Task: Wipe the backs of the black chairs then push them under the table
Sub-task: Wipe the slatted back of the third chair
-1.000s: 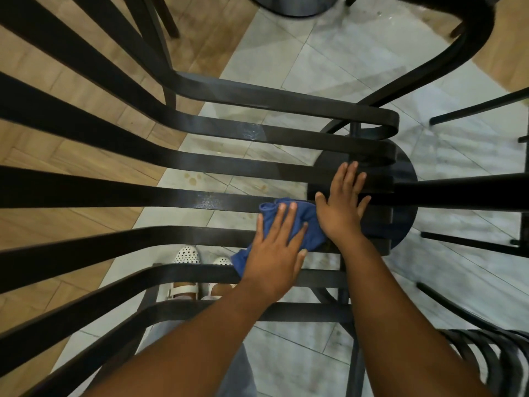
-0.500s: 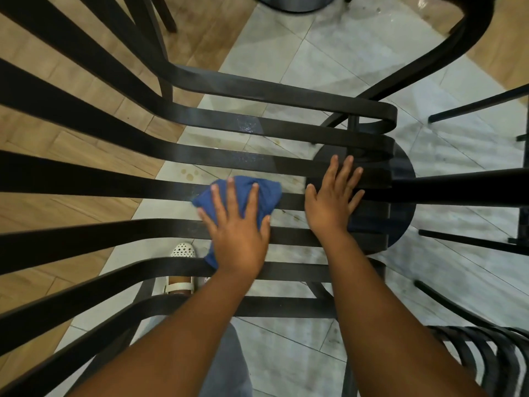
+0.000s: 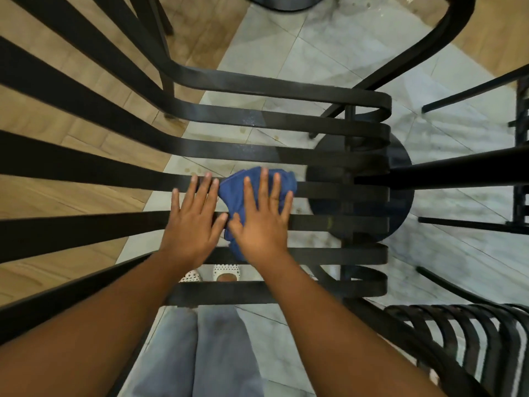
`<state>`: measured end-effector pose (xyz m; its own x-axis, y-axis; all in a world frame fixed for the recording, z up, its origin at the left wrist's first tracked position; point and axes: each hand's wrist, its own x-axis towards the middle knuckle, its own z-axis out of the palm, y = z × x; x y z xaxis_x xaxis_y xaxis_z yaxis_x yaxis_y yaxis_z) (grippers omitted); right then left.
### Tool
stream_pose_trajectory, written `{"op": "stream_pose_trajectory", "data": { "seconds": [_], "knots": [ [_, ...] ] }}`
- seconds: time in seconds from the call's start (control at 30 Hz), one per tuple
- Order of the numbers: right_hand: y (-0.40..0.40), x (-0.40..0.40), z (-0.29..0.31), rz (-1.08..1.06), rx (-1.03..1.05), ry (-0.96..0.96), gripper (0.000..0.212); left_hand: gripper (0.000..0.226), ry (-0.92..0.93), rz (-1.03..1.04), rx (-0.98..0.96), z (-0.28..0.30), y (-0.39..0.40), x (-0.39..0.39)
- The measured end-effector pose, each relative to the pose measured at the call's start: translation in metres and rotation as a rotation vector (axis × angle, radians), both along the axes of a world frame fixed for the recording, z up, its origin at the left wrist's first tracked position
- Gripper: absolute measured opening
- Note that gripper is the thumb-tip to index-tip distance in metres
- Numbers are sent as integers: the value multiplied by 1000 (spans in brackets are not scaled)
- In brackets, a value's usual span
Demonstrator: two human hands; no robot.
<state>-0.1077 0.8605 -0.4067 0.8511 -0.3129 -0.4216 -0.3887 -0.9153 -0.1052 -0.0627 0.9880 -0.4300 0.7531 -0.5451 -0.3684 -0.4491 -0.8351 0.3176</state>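
Note:
A black chair back (image 3: 86,173) made of curved horizontal slats fills the view from above. A blue cloth (image 3: 237,190) lies across its middle slats. My right hand (image 3: 263,222) presses flat on the cloth with straight, spread fingers. Beside it on the left, my left hand (image 3: 194,222) rests flat on the bare slats, its thumb at the cloth's edge. The lower part of the cloth is hidden under my right palm.
A second black slatted chair (image 3: 458,328) sits at the bottom right. A round black table base (image 3: 400,202) with its pole lies on the grey tiles behind the slats. My white shoes (image 3: 226,272) show below the slats. Wood-look flooring is to the left.
The cloth has passed from under my left hand to under my right hand. Both hands have shifted left along the slats.

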Motion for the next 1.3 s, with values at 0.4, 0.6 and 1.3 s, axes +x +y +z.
{"op": "stream_pose_trajectory", "data": {
  "seconds": [0.4, 0.6, 1.3],
  "knots": [
    [-53, -32, -3, -91, -23, -36, 76, 56, -61, 77, -140, -7, -20, -17],
    [-111, -40, 0, -518, -169, -17, 72, 65, -68, 41, 23, 0, -35, -18],
    [-66, -27, -8, -594, -96, -80, 66, 51, -49, -227, -151, -5, -61, -29]
  ]
}}
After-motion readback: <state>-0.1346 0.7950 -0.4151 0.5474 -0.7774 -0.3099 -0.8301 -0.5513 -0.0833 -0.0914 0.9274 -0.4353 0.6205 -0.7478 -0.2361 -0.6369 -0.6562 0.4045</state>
